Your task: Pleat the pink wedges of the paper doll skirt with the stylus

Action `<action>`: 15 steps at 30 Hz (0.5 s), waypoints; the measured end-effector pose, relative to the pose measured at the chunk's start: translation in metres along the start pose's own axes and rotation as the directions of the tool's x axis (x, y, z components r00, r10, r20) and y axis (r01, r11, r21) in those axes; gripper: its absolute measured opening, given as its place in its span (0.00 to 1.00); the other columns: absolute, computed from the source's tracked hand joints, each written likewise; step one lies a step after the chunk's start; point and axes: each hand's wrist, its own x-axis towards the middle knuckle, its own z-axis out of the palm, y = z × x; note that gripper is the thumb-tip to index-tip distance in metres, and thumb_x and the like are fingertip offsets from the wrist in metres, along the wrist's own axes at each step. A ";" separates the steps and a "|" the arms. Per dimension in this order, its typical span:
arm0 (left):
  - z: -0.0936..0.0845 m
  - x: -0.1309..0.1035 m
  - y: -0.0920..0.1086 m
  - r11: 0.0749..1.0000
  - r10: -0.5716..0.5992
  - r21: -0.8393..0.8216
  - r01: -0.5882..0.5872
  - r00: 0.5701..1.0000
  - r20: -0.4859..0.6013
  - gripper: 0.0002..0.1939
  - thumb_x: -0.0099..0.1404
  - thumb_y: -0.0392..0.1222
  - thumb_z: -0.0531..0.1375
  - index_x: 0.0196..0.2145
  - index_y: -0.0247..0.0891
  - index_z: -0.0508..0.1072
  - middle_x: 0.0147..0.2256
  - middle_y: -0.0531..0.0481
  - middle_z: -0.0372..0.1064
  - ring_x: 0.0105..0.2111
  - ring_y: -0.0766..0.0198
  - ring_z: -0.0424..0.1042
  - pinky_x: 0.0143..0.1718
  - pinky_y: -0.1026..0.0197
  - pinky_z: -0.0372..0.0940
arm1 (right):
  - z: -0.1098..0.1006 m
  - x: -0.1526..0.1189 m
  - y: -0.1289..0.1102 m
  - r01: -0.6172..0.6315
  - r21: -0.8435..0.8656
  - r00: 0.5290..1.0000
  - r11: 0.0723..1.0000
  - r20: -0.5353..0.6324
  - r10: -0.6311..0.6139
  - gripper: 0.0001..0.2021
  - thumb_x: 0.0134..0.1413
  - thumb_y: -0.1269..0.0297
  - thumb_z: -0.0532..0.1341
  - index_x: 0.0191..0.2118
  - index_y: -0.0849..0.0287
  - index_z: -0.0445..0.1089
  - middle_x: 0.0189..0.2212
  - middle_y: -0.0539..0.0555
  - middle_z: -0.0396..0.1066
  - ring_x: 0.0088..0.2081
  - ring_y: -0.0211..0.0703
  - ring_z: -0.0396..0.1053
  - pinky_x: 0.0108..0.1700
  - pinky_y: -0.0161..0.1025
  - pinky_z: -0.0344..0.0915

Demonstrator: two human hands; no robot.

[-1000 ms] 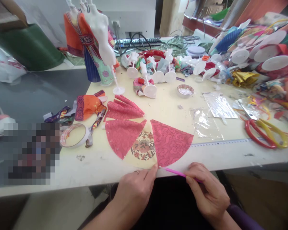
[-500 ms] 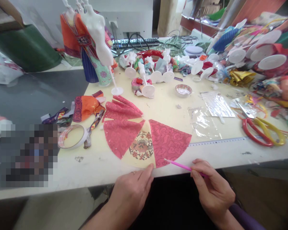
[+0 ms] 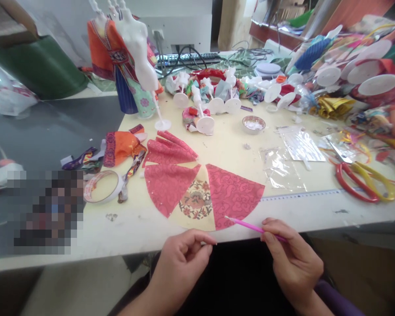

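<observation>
My right hand (image 3: 291, 250) pinches a slim pink pen-like stick (image 3: 246, 224), its pale tip at the lower part of the right red panel (image 3: 235, 193). My left hand (image 3: 187, 259) is just off the table's front edge, thumb and forefinger closed together; a tiny pale speck shows at the fingertips, too small to name. Between the right panel and a left red panel (image 3: 167, 184) lies a cream panel with a printed floral medallion (image 3: 195, 199). Small pale dots run along the left panel's edges. Behind lies a gathered red piece of fabric (image 3: 169, 149).
Scissors (image 3: 357, 182), a ruler (image 3: 296, 196) and clear plastic bags (image 3: 279, 166) lie to the right. A tape roll (image 3: 103, 186) and orange doll clothing (image 3: 121, 147) lie left. A small round dish (image 3: 253, 125) holds white bits. White mannequins (image 3: 141, 57) stand behind.
My left hand has lifted off the cream panel's lower edge and drawn back, with thumb and forefinger now together. My right hand and the pink stick stay nearly still; the view has shifted slightly.
</observation>
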 end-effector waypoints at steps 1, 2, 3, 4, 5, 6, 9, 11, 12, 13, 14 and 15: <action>0.002 0.000 -0.001 1.000 -0.014 -0.011 0.014 1.000 0.013 0.09 0.60 0.40 0.54 0.29 0.35 0.72 0.16 0.60 0.45 0.17 0.72 0.47 0.17 0.69 0.47 | 0.000 0.000 0.000 0.002 0.005 1.000 1.000 0.003 -0.002 0.11 0.50 0.80 0.59 0.38 0.59 0.70 0.31 0.51 0.69 0.36 0.38 0.69 0.41 0.35 0.68; 0.005 -0.001 -0.003 1.000 -0.004 0.004 0.004 1.000 0.022 0.09 0.60 0.40 0.54 0.29 0.36 0.72 0.16 0.60 0.44 0.17 0.72 0.46 0.17 0.69 0.46 | 0.001 0.000 -0.001 0.004 0.008 1.000 1.000 0.005 -0.004 0.11 0.50 0.80 0.59 0.38 0.59 0.70 0.31 0.50 0.69 0.36 0.37 0.69 0.41 0.35 0.68; 0.008 -0.001 -0.006 0.998 0.032 0.047 -0.033 0.999 0.022 0.09 0.60 0.39 0.54 0.28 0.36 0.73 0.16 0.60 0.44 0.16 0.72 0.46 0.18 0.68 0.47 | 0.001 0.000 -0.001 0.006 0.008 1.000 1.000 0.005 -0.006 0.11 0.50 0.80 0.59 0.38 0.59 0.70 0.31 0.50 0.69 0.36 0.37 0.69 0.42 0.35 0.68; 0.011 -0.002 -0.010 0.990 0.089 0.109 -0.090 0.996 0.015 0.09 0.60 0.38 0.54 0.28 0.36 0.73 0.15 0.60 0.45 0.16 0.72 0.47 0.19 0.68 0.48 | 0.001 0.000 -0.001 0.008 0.006 1.000 1.000 0.001 -0.008 0.12 0.49 0.80 0.60 0.38 0.59 0.70 0.32 0.50 0.70 0.37 0.37 0.69 0.43 0.35 0.68; 0.014 -0.003 -0.014 0.969 0.166 0.184 -0.164 0.986 0.004 0.08 0.59 0.37 0.54 0.28 0.36 0.73 0.15 0.59 0.49 0.16 0.71 0.50 0.20 0.67 0.49 | 0.001 0.000 -0.001 0.007 0.003 1.000 1.000 -0.002 -0.007 0.12 0.49 0.80 0.60 0.38 0.59 0.70 0.32 0.50 0.70 0.37 0.37 0.69 0.43 0.34 0.67; 0.017 -0.004 -0.017 0.938 0.245 0.255 -0.235 0.970 -0.006 0.08 0.59 0.37 0.55 0.27 0.36 0.74 0.16 0.57 0.53 0.17 0.71 0.53 0.22 0.67 0.51 | 0.000 0.000 -0.001 0.006 0.001 1.000 1.000 -0.004 -0.006 0.12 0.49 0.80 0.60 0.38 0.59 0.71 0.32 0.50 0.70 0.37 0.37 0.69 0.43 0.34 0.67; 0.022 -0.006 -0.022 0.882 0.351 0.340 -0.326 0.936 -0.012 0.08 0.57 0.40 0.60 0.22 0.36 0.72 0.19 0.52 0.62 0.20 0.69 0.58 0.24 0.65 0.50 | 0.000 -0.001 -0.001 -0.008 -0.001 1.000 1.000 -0.010 0.008 0.12 0.49 0.80 0.60 0.39 0.58 0.71 0.34 0.51 0.71 0.37 0.38 0.69 0.43 0.36 0.68; 0.022 -0.007 -0.020 0.943 0.253 0.219 -0.249 0.968 0.011 0.12 0.56 0.43 0.61 0.20 0.36 0.71 0.17 0.53 0.58 0.19 0.70 0.55 0.22 0.65 0.48 | 0.000 -0.001 -0.002 -0.043 0.016 0.999 0.999 -0.020 0.044 0.12 0.49 0.78 0.61 0.39 0.57 0.72 0.34 0.51 0.71 0.36 0.39 0.69 0.42 0.37 0.69; 0.022 -0.007 -0.018 0.983 0.157 0.086 -0.161 0.986 0.048 0.12 0.57 0.45 0.61 0.20 0.36 0.71 0.16 0.55 0.55 0.18 0.71 0.52 0.21 0.65 0.47 | 0.001 -0.001 -0.002 -0.078 0.044 0.996 0.996 -0.034 0.080 0.11 0.49 0.77 0.61 0.38 0.57 0.72 0.33 0.51 0.72 0.35 0.39 0.70 0.39 0.37 0.69; 0.021 -0.006 -0.015 0.995 0.054 -0.095 -0.044 0.993 0.108 0.12 0.58 0.46 0.60 0.22 0.36 0.71 0.16 0.57 0.52 0.17 0.72 0.50 0.20 0.66 0.46 | 0.001 0.000 -0.003 -0.129 0.092 0.990 0.987 -0.044 0.134 0.10 0.49 0.76 0.62 0.37 0.56 0.73 0.32 0.51 0.72 0.33 0.39 0.70 0.36 0.36 0.69; 0.021 -0.006 -0.013 0.949 -0.029 -0.305 0.084 0.983 0.182 0.13 0.59 0.48 0.59 0.26 0.36 0.73 0.16 0.58 0.51 0.16 0.73 0.48 0.19 0.67 0.46 | 0.002 0.001 -0.005 -0.195 0.161 0.978 0.968 -0.046 0.205 0.09 0.50 0.74 0.62 0.37 0.56 0.73 0.30 0.51 0.72 0.31 0.38 0.69 0.32 0.35 0.69; 0.020 -0.005 -0.011 0.838 -0.076 -0.507 0.203 0.963 0.259 0.14 0.61 0.50 0.56 0.32 0.36 0.74 0.17 0.57 0.53 0.16 0.72 0.49 0.18 0.67 0.48 | 0.003 0.002 -0.007 -0.270 0.244 0.958 0.931 -0.032 0.286 0.08 0.50 0.72 0.62 0.37 0.55 0.74 0.29 0.51 0.72 0.29 0.37 0.69 0.30 0.34 0.68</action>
